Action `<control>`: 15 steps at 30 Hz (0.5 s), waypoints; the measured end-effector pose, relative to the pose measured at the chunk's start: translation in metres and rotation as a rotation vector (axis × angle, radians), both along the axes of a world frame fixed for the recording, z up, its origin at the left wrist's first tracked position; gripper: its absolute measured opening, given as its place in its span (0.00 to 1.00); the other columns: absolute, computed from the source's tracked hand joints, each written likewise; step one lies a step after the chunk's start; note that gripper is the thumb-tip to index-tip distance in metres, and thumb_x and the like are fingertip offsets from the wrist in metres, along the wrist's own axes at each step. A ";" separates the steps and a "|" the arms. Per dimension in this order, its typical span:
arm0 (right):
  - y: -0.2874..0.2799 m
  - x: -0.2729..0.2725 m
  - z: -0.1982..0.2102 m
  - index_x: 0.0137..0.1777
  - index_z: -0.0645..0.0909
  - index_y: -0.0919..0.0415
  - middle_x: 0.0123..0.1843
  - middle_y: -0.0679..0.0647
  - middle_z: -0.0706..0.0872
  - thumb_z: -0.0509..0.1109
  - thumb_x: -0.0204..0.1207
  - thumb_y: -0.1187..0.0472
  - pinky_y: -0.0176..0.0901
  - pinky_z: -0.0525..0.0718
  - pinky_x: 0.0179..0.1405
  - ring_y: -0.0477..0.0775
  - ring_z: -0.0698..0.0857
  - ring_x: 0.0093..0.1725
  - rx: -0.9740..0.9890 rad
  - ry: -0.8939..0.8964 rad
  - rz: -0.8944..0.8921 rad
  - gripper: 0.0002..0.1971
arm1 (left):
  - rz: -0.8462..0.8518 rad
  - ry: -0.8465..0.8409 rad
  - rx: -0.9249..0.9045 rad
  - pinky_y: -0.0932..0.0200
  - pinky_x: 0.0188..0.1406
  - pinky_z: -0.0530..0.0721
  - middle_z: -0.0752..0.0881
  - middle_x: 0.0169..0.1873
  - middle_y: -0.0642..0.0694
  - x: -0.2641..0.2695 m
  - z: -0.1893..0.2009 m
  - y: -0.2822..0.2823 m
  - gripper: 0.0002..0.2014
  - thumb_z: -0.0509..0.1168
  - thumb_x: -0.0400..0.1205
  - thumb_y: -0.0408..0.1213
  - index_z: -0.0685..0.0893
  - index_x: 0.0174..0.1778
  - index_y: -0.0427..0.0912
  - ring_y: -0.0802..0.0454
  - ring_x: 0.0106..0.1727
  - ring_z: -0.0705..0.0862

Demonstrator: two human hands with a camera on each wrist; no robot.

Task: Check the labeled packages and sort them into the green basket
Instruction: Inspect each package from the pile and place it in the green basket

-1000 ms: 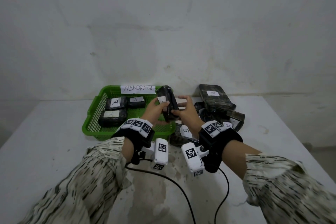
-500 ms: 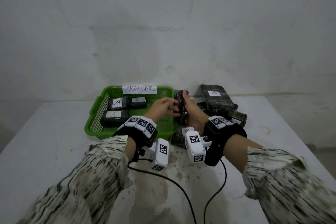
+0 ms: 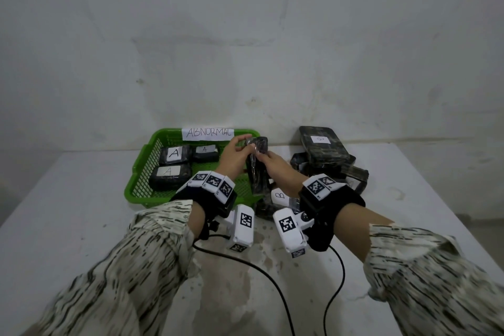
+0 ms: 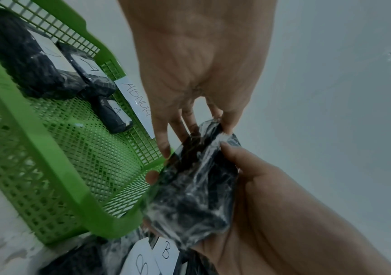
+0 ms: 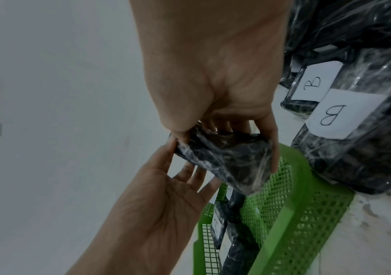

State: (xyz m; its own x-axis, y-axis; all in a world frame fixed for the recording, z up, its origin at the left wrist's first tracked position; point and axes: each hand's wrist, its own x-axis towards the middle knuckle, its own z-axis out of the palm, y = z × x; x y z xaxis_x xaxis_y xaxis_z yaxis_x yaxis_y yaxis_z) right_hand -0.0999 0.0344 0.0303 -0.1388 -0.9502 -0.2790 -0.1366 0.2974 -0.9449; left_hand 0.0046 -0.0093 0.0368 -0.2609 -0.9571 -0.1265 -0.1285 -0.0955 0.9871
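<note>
A bare, scuffed grey wall rises behind a pale table whose top is stained near the front edge. Toward the table's back edge, left of centre, sits the green basket — moulded plastic with mesh walls and floor, a paper sign reading "ABNORMAL" fixed to its far rim. Inside, against its left wall, lie three dark packages, each a flat block wrapped in glossy crinkled film with a white paper label marked "A". Just right of the basket, near the back edge, a loose pile of similar wrapped packages is stacked; several of their labels show a "B".

Above the basket's right rim, both hands hold one more package on end, its dark, shiny film catching light; no label shows on the faces in view. The left hand pinches the package's upper end between thumb and fingertips, the remaining fingers only loosely spread. The right hand is wrapped around the body of the package — thumb on one face, fingers curled behind the other. Both wrists carry black straps with white marker blocks, cables trailing toward the front edge.
</note>
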 end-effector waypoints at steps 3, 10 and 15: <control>-0.001 0.002 -0.001 0.70 0.75 0.66 0.64 0.64 0.83 0.53 0.87 0.50 0.60 0.80 0.65 0.63 0.83 0.63 -0.060 0.107 0.026 0.22 | -0.027 -0.027 -0.004 0.44 0.51 0.86 0.81 0.49 0.43 0.002 -0.002 0.004 0.18 0.64 0.82 0.36 0.76 0.69 0.48 0.46 0.52 0.81; -0.006 0.005 -0.007 0.74 0.73 0.58 0.64 0.64 0.84 0.58 0.84 0.63 0.58 0.81 0.64 0.64 0.83 0.62 -0.164 0.232 0.030 0.18 | 0.113 0.037 0.003 0.48 0.53 0.85 0.81 0.55 0.37 0.004 0.003 -0.003 0.22 0.64 0.82 0.33 0.72 0.73 0.45 0.42 0.56 0.82; -0.005 0.000 -0.007 0.71 0.77 0.60 0.62 0.64 0.84 0.57 0.84 0.66 0.51 0.82 0.59 0.63 0.83 0.61 -0.191 0.257 -0.027 0.18 | -0.012 0.043 0.097 0.37 0.62 0.79 0.74 0.72 0.36 0.004 0.003 0.003 0.35 0.65 0.81 0.30 0.57 0.82 0.47 0.38 0.70 0.75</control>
State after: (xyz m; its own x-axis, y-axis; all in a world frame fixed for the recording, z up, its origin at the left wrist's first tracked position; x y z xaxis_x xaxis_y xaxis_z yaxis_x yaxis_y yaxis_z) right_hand -0.1000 0.0295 0.0237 -0.2070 -0.9771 -0.0485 -0.3726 0.1246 -0.9196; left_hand 0.0085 -0.0058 0.0398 -0.2795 -0.9376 -0.2069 -0.0880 -0.1896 0.9779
